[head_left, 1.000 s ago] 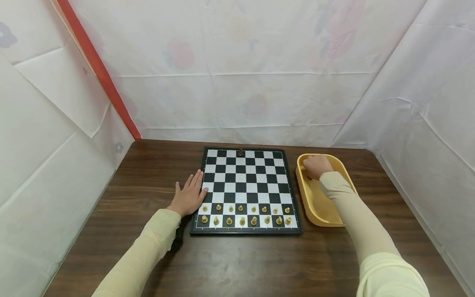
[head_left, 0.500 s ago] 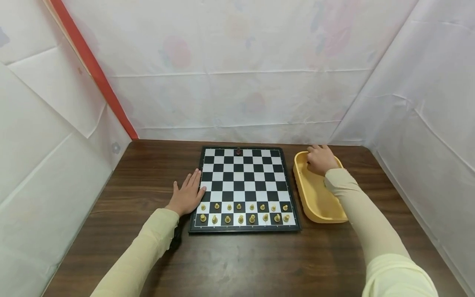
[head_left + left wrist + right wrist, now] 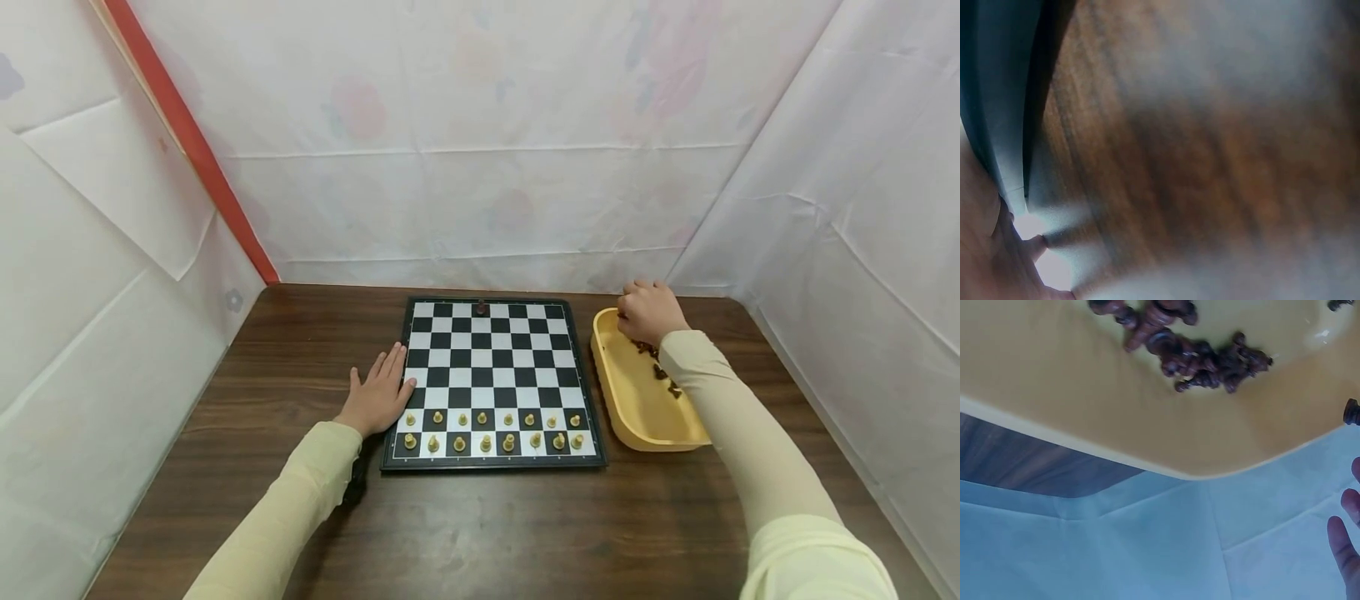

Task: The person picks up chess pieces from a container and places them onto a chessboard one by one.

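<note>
Right hand [image 3: 649, 310] now higher above yellow tray [image 3: 615, 387], brown table [image 3: 480, 525]

A dark wooden table [image 3: 480, 525] with a streaked grain fills the lower part of the head view. White sheets [image 3: 480, 167] with faint flower prints and fold creases hang as walls behind its far edge and along its left and right edges, meeting at the far corners. A red strip [image 3: 191, 142] runs aslant down to the far left corner. The light is soft and even.
</note>
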